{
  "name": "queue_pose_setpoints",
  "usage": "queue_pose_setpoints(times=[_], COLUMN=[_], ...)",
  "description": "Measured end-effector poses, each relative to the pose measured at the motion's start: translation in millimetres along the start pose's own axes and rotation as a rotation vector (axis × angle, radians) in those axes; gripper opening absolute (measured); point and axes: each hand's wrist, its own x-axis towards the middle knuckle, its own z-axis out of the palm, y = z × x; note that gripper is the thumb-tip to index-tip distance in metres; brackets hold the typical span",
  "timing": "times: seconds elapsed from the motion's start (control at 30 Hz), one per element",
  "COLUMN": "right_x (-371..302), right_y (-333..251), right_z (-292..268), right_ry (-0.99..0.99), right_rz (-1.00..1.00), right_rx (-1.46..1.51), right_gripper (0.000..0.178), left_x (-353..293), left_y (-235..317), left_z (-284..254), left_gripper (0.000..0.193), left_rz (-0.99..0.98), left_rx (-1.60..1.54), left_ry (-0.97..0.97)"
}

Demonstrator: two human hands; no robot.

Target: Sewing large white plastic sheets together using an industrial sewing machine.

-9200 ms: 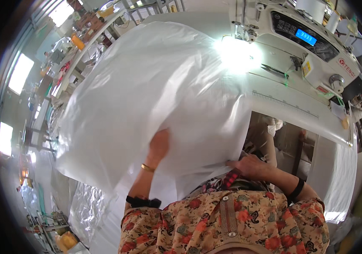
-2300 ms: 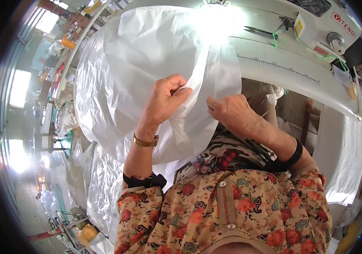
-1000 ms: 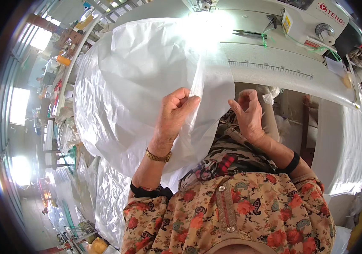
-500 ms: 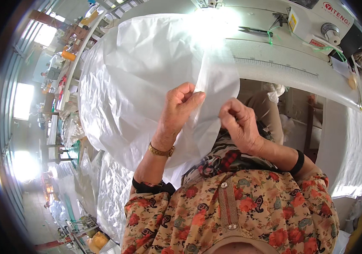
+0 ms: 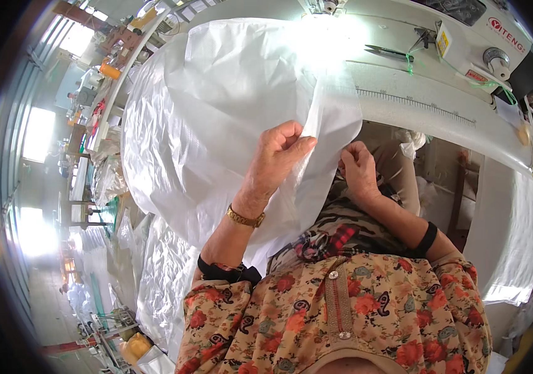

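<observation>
While left hand (image 5: 279,156) pinches white sheet (image 5: 229,93) — fold (image 5: 316,115) lengthwise toward lamp (image 5: 332,43) — right hand (image 5: 360,169) curled, hold unclear.

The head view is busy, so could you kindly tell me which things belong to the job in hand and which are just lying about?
Part of the job:
white sheet, pinched in the left hand; right hand by its edge, grip unclear
sewing machine, probably, as the sheet reaches toward it

Apparently lying about:
dark snips on the table
orange cylinder, upper left
yellow bundle, lower left
</observation>
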Motion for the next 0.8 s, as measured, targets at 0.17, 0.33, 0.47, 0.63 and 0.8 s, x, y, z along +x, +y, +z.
queue_pose_setpoints(times=[0.17, 0.33, 0.47, 0.63, 0.8], right_x=[-6, 2, 8, -22, -37], right_y=[-5, -7, -7, -39, -83], right_z=[-3, 1, 6, 4, 6], right_ry=[-0.038, 0.111, 0.065, -0.247, -0.454], right_rz=[-0.003, 0.010, 0.129, -0.109, -0.272], right_rx=[0.045, -0.132, -0.089, 0.045, -0.029], right_gripper=[0.031, 0.029, 0.024, 0.019, 0.017], left_x=[-2, -1, -1, -2, -1], left_y=[0, 0, 1, 3, 2], left_z=[-2, -1, -2, -2, -5], left_gripper=[0.023, 0.022, 0.021, 0.022, 0.021], left_rz=[-0.014, 0.006, 0.013, -0.047, 0.036], left_rx=[0.013, -0.021, -0.028, -0.054, 0.018], left_ry=[0.011, 0.002, -0.010, 0.017, 0.005])
